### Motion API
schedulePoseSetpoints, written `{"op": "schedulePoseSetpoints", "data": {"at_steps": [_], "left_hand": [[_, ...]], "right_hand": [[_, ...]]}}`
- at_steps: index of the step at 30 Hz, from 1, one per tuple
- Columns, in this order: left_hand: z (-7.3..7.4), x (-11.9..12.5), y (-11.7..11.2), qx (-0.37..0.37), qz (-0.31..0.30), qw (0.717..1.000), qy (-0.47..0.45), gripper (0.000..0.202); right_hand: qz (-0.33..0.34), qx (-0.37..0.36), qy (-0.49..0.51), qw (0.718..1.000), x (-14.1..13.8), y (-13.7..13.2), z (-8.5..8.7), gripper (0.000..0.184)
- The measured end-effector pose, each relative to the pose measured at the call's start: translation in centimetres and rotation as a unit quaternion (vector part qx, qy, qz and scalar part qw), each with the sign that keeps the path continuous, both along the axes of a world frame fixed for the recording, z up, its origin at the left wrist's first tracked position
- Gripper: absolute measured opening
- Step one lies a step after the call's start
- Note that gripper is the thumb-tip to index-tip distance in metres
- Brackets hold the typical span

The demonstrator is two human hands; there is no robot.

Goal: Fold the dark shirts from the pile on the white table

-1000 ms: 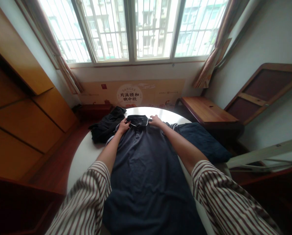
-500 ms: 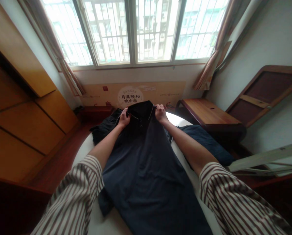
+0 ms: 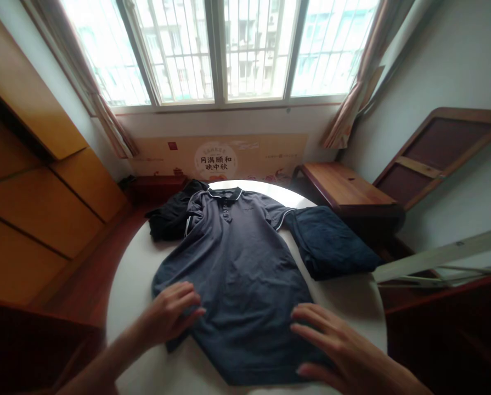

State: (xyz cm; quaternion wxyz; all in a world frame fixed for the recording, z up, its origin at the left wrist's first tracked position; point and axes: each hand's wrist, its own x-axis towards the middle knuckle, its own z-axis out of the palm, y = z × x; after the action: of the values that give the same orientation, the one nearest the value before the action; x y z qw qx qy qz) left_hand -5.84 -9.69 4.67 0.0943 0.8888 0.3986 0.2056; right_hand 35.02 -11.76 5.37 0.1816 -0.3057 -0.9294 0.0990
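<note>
A dark grey polo shirt with white-piped collar and sleeves lies spread out, buttons up, on a round white tabletop. My left hand rests with fingers apart on the lower left of the shirt. My right hand lies open at the shirt's lower right edge, near the hem. Neither hand grips the cloth. A folded black garment sits partly under the left sleeve, and a folded navy garment touches the right sleeve.
A wooden bench stands beyond the table's right side, with a printed poster under the barred window behind. Wooden cabinets line the left. A pale rod crosses the lower right, near the table's edge.
Both hands have let go of the collar and moved down to the hem. The shirt has dropped from lifted to flat, with its sleeves spread.
</note>
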Motion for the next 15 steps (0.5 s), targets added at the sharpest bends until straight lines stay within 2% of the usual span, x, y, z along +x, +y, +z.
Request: {"op": "schedulePoseSetpoints", "data": {"at_steps": [2,3,5,7,11,15], "left_hand": [[-1.0,-1.3,-3.9,0.007,-0.002,1.000,0.029,0.016],[-1.6,-1.9,-5.2,0.016,0.008,0.999,0.034,0.019],[-2.6,-2.9,-6.9,0.043,0.052,0.998,0.023,0.026],[-3.2,-3.4,-7.6,0.067,0.094,0.993,0.001,0.031],[-3.1,-3.7,-7.9,0.062,0.099,0.993,-0.017,0.035],[-2.1,-5.5,-9.0,0.044,0.140,0.989,-0.021,0.026]], "right_hand": [[-0.022,0.016,-0.009,1.000,2.2,-2.9,-2.1,0.057],[-0.040,0.029,-0.005,0.999,2.9,-3.8,-3.2,0.058],[-0.077,0.053,0.022,0.995,3.6,-4.9,-4.9,0.053],[-0.088,0.069,0.057,0.992,3.6,-5.3,-5.8,0.050],[-0.069,0.073,0.100,0.990,2.8,-5.4,-5.2,0.048],[-0.080,0.067,0.136,0.985,2.6,-6.0,-3.6,0.039]]}}
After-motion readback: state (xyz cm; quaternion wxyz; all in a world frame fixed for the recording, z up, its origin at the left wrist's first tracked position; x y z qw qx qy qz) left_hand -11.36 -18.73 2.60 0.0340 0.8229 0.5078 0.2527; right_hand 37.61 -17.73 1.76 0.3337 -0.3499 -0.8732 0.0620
